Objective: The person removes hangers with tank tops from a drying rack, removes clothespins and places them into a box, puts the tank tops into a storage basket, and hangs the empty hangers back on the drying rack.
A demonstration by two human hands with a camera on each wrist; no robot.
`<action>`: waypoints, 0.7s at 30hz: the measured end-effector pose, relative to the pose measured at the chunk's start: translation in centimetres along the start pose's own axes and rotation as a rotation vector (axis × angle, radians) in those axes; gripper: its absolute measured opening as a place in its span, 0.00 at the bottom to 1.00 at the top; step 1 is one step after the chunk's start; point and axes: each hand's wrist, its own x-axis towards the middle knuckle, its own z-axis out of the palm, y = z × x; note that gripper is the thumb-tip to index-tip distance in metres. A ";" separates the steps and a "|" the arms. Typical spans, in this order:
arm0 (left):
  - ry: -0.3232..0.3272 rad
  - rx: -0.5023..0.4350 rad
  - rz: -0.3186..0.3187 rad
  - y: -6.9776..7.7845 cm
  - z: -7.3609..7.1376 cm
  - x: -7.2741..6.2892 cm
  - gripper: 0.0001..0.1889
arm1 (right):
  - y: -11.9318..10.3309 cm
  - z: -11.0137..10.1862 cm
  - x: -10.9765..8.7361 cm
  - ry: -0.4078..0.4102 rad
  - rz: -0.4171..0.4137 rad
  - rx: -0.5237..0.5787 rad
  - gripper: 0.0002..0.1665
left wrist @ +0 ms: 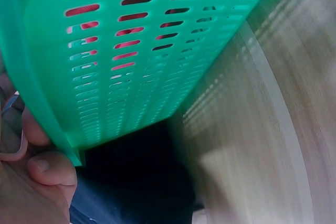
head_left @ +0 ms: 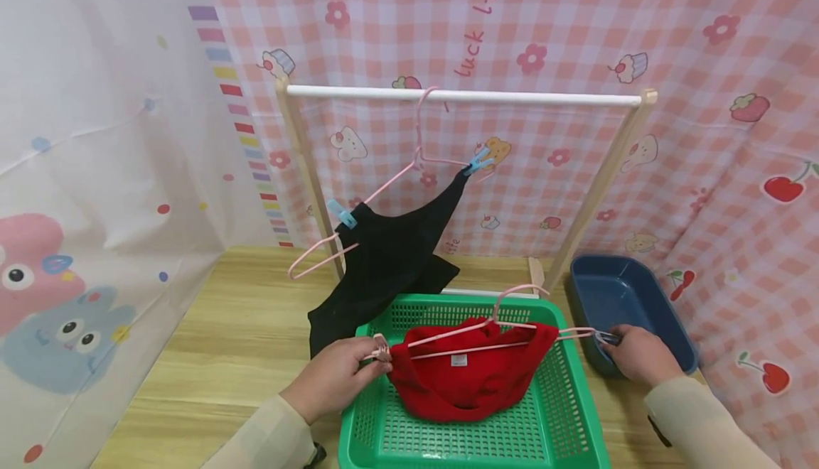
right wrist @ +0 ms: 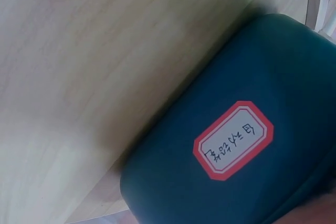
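A red garment (head_left: 470,384) with a white tag hangs on a pink hanger (head_left: 448,339) over the green basket (head_left: 473,448). My left hand (head_left: 335,373) grips the hanger's left end, where a pale pink clothespin (head_left: 381,347) sits beside the red strap. In the left wrist view, the thumb of that hand (left wrist: 50,174) lies close to the basket's rim, near a pink loop of the hanger. My right hand (head_left: 643,355) pinches a bluish-grey clothespin (head_left: 606,338) at the hanger's right end, beyond the red strap.
Behind the basket, a black garment (head_left: 397,249) hangs from a white rod (head_left: 531,97) on a wooden-sided rack, held by two light blue clothespins (head_left: 342,213) on a pink hanger. A dark blue basin (head_left: 614,277), labelled on its side, stands at the right on the wooden table (head_left: 192,355).
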 end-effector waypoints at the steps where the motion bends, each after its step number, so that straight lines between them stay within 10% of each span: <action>1: 0.001 0.004 0.001 0.0 0.0 0.0 0.02 | 0.0 0.0 0.0 -0.003 -0.003 -0.005 0.23; 21: 0.010 0.039 0.012 0.0 0.0 0.1 0.02 | -0.2 0.0 0.3 -0.012 -0.055 -0.028 0.16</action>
